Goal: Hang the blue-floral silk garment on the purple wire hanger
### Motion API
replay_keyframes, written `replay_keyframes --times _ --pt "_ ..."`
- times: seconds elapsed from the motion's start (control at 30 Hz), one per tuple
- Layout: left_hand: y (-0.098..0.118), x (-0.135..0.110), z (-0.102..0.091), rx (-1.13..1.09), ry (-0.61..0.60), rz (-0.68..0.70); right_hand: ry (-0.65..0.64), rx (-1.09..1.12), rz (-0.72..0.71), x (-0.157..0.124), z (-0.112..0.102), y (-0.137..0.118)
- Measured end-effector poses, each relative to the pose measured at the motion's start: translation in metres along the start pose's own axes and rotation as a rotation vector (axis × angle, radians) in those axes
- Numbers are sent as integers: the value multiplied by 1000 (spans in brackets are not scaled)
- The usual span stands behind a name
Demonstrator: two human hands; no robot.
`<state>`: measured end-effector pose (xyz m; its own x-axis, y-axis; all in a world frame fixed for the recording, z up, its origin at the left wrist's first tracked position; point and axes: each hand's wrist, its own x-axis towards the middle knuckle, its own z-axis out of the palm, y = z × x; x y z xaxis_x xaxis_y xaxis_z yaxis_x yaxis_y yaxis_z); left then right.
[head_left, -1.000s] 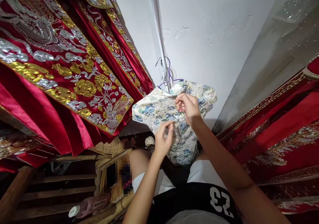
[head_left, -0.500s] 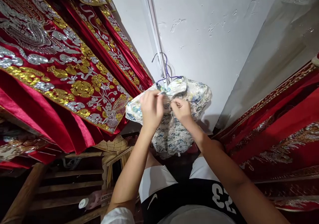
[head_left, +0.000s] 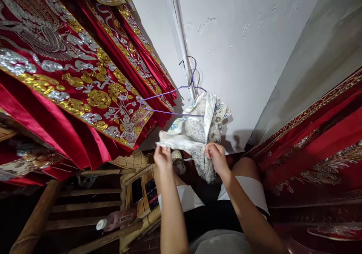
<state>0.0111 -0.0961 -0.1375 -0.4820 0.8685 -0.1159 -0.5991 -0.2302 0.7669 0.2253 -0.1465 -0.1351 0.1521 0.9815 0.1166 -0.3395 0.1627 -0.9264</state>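
A floral shirt (head_left: 195, 127) hangs half off a purple wire hanger (head_left: 162, 94), whose left arm is bare. The hanger's hook rests at a metal strip (head_left: 181, 35) on the white wall. My left hand (head_left: 163, 158) pinches the shirt's pale front edge at the left and stretches it out. My right hand (head_left: 216, 156) is closed on the shirt's front opening, lower right of the collar. The right shoulder of the shirt still sits over the hanger.
Red cloth with gold and silver embroidery (head_left: 113, 92) hangs at the left, more red embroidered cloth (head_left: 316, 144) at the right. A bamboo bench (head_left: 132, 231) below left bears two phones (head_left: 152, 193) and a pink bottle (head_left: 117, 221). A clog (head_left: 177, 156) shows beneath the shirt.
The shirt's left shoulder has come off the hanger, baring its left arm. Both hands have moved down, the left one outward, pulling the front edge. My view has shifted slightly.
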Motion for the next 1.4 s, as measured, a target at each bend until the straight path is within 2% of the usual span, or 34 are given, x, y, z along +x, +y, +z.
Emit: replay_keyframes --times 0.1,0.17,0.23,0.33,0.4,0.47,0.57,0.67,0.73,0.77,0.83,0.9,0.97,1.03,1.07,1.13,1.2,1.23,1.27,1.33,1.4 --pt "-47 -37 -11 -39 -1 -148 201 136 91 -8 -25 16" --pt "-63 -51 -10 -86 -77 -238 272 157 110 -3 -45 22" --pt "-66 -59 -2 -150 -186 -292 342 148 99 5 -63 26" --pt "-59 -70 16 -166 -323 -284 495 116 68 10 -80 32" --pt "-54 -83 28 -107 -401 -271 573 81 51 7 -84 37" --pt "-52 -99 38 -18 -476 -258 576 41 44 2 -82 39" --pt "-50 -121 49 194 -587 -168 416 -7 90 -6 -69 34" --pt "-41 -129 55 432 -676 5 -19 57 341 -9 -48 23" --pt "-32 -125 55 564 -711 131 -325 141 525 -8 -34 15" --pt "-26 -121 54 610 -723 172 -439 170 588 -6 -27 11" --pt "-16 -108 47 659 -744 178 -576 167 642 1 -16 -2" --pt "-6 -94 34 715 -791 100 -701 99 643 14 -11 -19" --pt "2 -81 19 814 -897 -8 -828 9 605 31 -11 -41" --pt "10 -71 2 941 -1058 -136 -937 -110 573 49 -15 -64" --pt "14 -67 -6 1000 -1138 -193 -939 -186 554 57 -17 -76" --pt "20 -61 -21 1121 -1236 -247 -774 -357 451 72 -20 -97" --pt "28 -59 -33 1236 -1224 -198 -521 -488 242 82 -20 -114" --pt "32 -58 -38 1296 -1189 -145 -435 -524 115 86 -18 -121" --pt "37 -57 -41 1359 -1142 -84 -392 -547 -11 89 -15 -125" --pt "49 -56 -43 1480 -1037 31 -390 -551 -220 97 -9 -127" --pt "62 -53 -40 1565 -958 118 -373 -505 -324 108 -3 -120"
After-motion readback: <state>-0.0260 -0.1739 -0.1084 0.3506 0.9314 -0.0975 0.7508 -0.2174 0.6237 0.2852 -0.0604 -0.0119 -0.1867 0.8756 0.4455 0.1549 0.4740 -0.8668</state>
